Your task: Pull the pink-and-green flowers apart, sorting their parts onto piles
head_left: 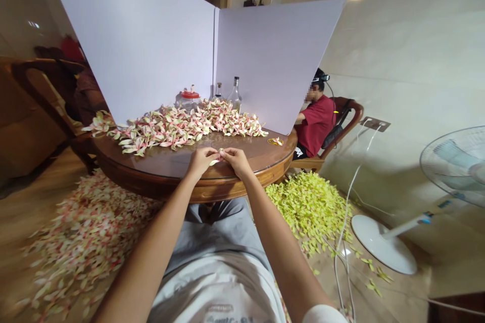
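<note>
The left hand [200, 162] and the right hand [237, 161] are both narrow, and they pinch one small pale flower piece [214, 162] between the fingertips, just over the near edge of the round, glossy brown wooden tabletop [159, 186]. A long, loose heap of pink and cream flower pieces [182, 126] still covers the far edge. It seems much work is done: on the floor lie a wide pink-cream pile [87, 237] and a soft yellow-green pile [310, 212].

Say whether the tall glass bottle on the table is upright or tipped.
Upright: the glass bottle stands neck straight up behind the heap of petals.
</note>
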`<state>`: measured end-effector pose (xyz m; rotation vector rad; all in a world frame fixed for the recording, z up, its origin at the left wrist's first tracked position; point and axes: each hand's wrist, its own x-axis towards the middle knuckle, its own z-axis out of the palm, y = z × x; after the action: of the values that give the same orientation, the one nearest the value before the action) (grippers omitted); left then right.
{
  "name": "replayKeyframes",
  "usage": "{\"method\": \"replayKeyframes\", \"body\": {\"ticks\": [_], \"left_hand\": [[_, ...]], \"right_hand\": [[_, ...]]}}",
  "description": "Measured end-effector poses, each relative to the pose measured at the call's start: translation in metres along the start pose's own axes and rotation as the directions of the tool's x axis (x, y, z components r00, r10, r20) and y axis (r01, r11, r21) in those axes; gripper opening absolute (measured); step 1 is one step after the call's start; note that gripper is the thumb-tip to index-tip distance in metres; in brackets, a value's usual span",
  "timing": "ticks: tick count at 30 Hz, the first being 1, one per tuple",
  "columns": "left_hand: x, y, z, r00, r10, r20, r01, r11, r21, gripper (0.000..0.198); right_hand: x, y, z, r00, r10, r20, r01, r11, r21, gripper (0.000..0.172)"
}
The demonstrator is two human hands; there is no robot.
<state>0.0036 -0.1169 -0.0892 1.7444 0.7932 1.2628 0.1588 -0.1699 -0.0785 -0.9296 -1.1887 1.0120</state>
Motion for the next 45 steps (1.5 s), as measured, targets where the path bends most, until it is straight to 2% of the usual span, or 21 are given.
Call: {"method": "replayKeyframes", "body": {"ticks": [10, 15, 24, 33, 41, 45], "left_hand": [[0.0, 0.0, -0.002, 1.0, 0.006, -0.02, -0.006, 1.0, 0.02, 0.027], [0.0, -0.002, -0.001, 1.0, -0.001, -0.017, 0.001, 1.0, 0.013, 0.033], [0.0, 0.0, -0.002, 1.0, -0.005, -0.025, 0.006, 1.0, 0.017, 0.031], [-0.002, 0.009, -0.002, 1.0, -0.017, 0.004, 0.017, 0.999, 0.033, 0.049], [-0.004, 0.011, -0.007, 0.999, -0.032, 0.021, 0.027, 0.98, 0.195, 0.046], [-0.001, 0.015, -0.007, 0.999, 0.021, 0.046, -0.036, 0.929, 0.368, 0.037]], "right_hand": [[0.0, -0.001, 0.0, 1.0, 0.006, -0.008, -0.006, 1.0, -0.005, 0.04], [0.0, -0.001, 0.0, 1.0, 0.003, -0.007, -0.003, 1.0, 0.003, 0.04], [-0.009, -0.014, 0.004, 1.0, -0.012, 0.014, 0.012, 1.0, -0.007, 0.04], [-0.005, -0.009, 0.004, 1.0, -0.01, 0.004, 0.01, 1.0, -0.026, 0.047], [0.002, -0.001, 0.004, 1.0, -0.027, -0.008, 0.025, 0.991, -0.134, 0.05], [0.005, 0.0, 0.004, 0.999, -0.036, -0.036, 0.025, 0.964, -0.264, 0.039]]}}
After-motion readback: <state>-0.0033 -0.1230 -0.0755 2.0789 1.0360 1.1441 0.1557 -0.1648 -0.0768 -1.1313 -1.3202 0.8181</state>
